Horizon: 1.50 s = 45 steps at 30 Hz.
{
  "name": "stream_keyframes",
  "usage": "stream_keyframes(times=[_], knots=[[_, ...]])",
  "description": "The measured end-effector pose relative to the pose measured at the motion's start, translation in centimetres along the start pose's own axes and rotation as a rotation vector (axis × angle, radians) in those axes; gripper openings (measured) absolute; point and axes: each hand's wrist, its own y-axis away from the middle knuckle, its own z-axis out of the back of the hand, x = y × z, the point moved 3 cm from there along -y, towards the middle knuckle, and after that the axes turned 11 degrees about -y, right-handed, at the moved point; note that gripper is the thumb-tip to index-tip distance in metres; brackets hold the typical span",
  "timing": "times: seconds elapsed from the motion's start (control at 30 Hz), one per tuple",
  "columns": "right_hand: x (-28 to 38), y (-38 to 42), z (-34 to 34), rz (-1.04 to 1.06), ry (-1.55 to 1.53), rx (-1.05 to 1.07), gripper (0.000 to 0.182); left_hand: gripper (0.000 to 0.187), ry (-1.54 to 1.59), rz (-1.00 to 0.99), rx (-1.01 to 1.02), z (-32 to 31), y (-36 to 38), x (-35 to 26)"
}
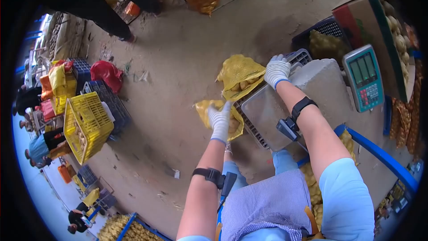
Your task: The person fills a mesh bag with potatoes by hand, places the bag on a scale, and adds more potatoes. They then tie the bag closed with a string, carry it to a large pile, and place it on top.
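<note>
Both my hands wear white knit gloves with blue cuffs. My left hand (219, 121) is closed on a yellow mesh bag (203, 108), its thumb pointing up; tan, potato-like produce shows at the bag's mouth. My right hand (277, 69) curls over the far end of a grey plastic crate (299, 58); its fingertips are partly hidden. Beside that hand a second yellow mesh bag (240, 70) hangs at the crate's left edge, with similar produce in its opening. A smooth grey panel (267, 116) lies over the crate between my arms.
A scale display (364, 78) stands right of a pale block (318, 80). Behind are a filled carton (372, 31) and a dark crate (330, 29). A blue rail (379, 156) is near my right arm. Leftward stand a yellow crate (88, 125) and people; another person's legs (113, 13) are ahead.
</note>
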Motion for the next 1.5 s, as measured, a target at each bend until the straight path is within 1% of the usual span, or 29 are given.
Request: stream_keyframes(times=[0.03,0.07,0.1,0.13,0.17,0.2,0.23,0.27,0.3,0.33,0.37,0.4,0.43,0.47,0.5,0.57,0.7,0.8,0.83,0.9,0.97,1.03,1.1,1.17,1.23,1.3,1.37,1.43,1.5], knots=[[0.4,-1.2,-0.4,0.013,0.128,0.04,0.037,0.083,0.01,0.027,-0.005,-1.1,-0.7,-1.3],[0.6,-2.2,-0.7,0.032,0.146,0.049,0.037,0.08,-0.144,0.01,-0.103,-1.7,-1.1,-2.5],[0.9,-3.0,-1.4,0.137,0.203,0.177,0.032,0.078,-0.301,-0.009,-0.193,-2.1,-1.3,-3.4],[1.1,-3.4,-2.2,0.237,0.259,0.305,0.029,0.078,-0.297,0.012,-0.183,-2.3,-1.8,-3.6],[1.5,-3.6,-2.6,0.243,0.275,0.316,0.029,0.072,-0.352,0.053,0.038,-2.5,-2.5,-3.6],[2.0,-3.7,-2.7,0.178,0.177,0.306,0.028,0.068,-0.4,0.087,0.26,-3.0,-3.1,-3.2],[2.3,-3.6,-2.2,0.108,0.081,0.294,0.026,0.068,-0.39,0.094,0.272,-3.8,-4.1,-1.9],[2.7,-3.4,-1.4,0.103,-0.04,0.349,0.028,0.064,-0.395,0.05,0.335,-4.8,-5.1,-0.7],[2.2,-4.0,-1.9,0.103,-0.035,0.337,0.028,0.062,-0.397,-0.003,0.384,-5.2,-5.7,-0.6],[1.9,-4.8,-3.3,0.151,-0.131,0.356,0.029,0.055,-0.265,0.012,0.384,-4.1,-5.4,-1.3],[2.2,-5.2,-3.1,0.202,-0.234,0.369,0.03,0.055,-0.26,-0.003,0.363,-3.3,-5.6,-1.3],[2.0,-4.0,-0.9,0.139,-0.352,0.353,0.031,0.052,-0.192,-0.051,0.3,-3.0,-6.3,-1.1],[1.8,-4.1,-0.6,0.196,-0.391,0.341,0.031,0.049,-0.125,-0.099,0.243,-2.6,-6.8,-1.0],[2.0,-3.2,1.3,0.238,-0.442,0.323,0.031,0.043,0.114,-0.046,0.232,-1.3,-7.1,-0.5],[2.1,-1.9,2.8,0.271,-0.496,0.31,0.033,0.036,0.273,-0.011,0.258,2.2,-5.8,-2.4],[1.5,0.5,4.0,0.208,-0.981,0.342,0.036,0.034,0.589,0.022,0.303,8.1,-2.8,-5.9],[-2.7,12.5,12.8,0.209,-1.618,0.476,0.033,0.035,0.591,-0.124,0.327,18.8,7.8,-10.9],[-7.2,20.7,17.1,0.252,-1.647,0.487,0.031,0.037,0.533,-0.235,0.318,23.9,15.3,-12.8],[-8.2,23.3,18.9,0.195,-1.803,0.571,0.031,0.034,0.573,-0.23,0.326,25.5,17.7,-13.7],[-10.1,26.9,19.7,0.14,-1.88,0.646,0.03,0.032,0.606,-0.255,0.341,27.6,20.4,-15.2],[-11.2,30.1,21.7,0.154,-1.997,0.647,0.027,0.038,0.636,-0.327,0.336,29.6,22.7,-16.3],[-12.1,32.5,22.3,0.185,-2.043,0.653,0.026,0.034,0.644,-0.336,0.313,30.2,24.6,-17.5],[-13.0,34.7,23.1,0.2,-2.051,0.734,0.024,0.031,0.68,-0.297,0.298,29.9,25.0,-17.4],[-13.8,37.0,20.3,0.185,-1.969,0.709,0.024,0.031,0.61,-0.194,0.246,29.2,26.2,-17.8],[-14.6,38.9,19.6,0.175,-1.957,0.721,0.025,0.032,0.585,-0.222,0.355,27.8,26.7,-17.4],[-16.6,40.4,21.4,0.165,-1.767,0.7,0.026,0.036,0.509,-0.231,0.381,26.7,28.0,-17.7],[-18.1,41.3,20.1,0.225,-1.803,0.652,0.029,0.037,0.45,-0.231,0.412,25.4,29.2,-18.6],[-19.7,41.6,19.8,0.283,-1.776,0.536,0.03,0.037,0.405,-0.269,0.46,24.1,29.9,-19.8],[-21.2,41.8,19.1,0.251,-1.765,0.521,0.031,0.037,0.362,-0.303,0.508,22.7,30.6,-21.1]])
